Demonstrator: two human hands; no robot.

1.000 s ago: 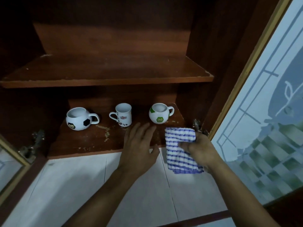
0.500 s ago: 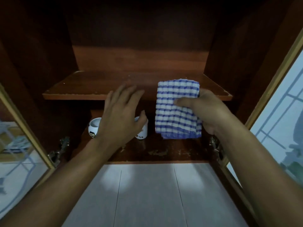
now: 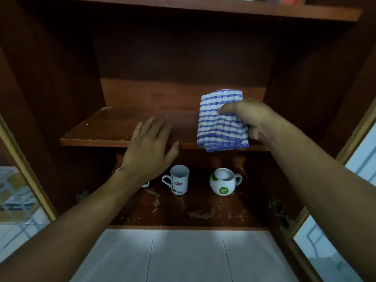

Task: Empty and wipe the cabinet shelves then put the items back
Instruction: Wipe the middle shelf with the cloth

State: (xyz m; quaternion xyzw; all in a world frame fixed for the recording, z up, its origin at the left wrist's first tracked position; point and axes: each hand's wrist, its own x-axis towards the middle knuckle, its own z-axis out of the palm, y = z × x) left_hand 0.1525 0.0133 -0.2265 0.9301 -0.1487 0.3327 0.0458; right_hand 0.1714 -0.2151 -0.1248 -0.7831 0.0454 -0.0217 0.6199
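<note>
A dark wooden cabinet stands open before me. My right hand [image 3: 250, 119] grips a folded blue-and-white checked cloth [image 3: 220, 121] at the right of the bare middle shelf [image 3: 105, 129]. My left hand [image 3: 148, 147], fingers straight and spread, rests at that shelf's front edge. On the lower shelf [image 3: 203, 214] stand a tall white mug with brown print [image 3: 179, 182] and a round white mug with a green logo [image 3: 222, 182]. A third mug [image 3: 145, 184] is almost wholly hidden behind my left wrist.
An upper shelf [image 3: 223, 9] crosses the top, with items on it cut off by the frame. Glass doors with gold frames stand open at the left [image 3: 18, 180] and right [image 3: 345, 231]. White tiled counter [image 3: 183, 257] lies below the cabinet. Hinges stick out at both lower corners.
Both hands rose from the lower shelf to the middle shelf. The cloth moved up and onto the right of that shelf, and my view tilted upward.
</note>
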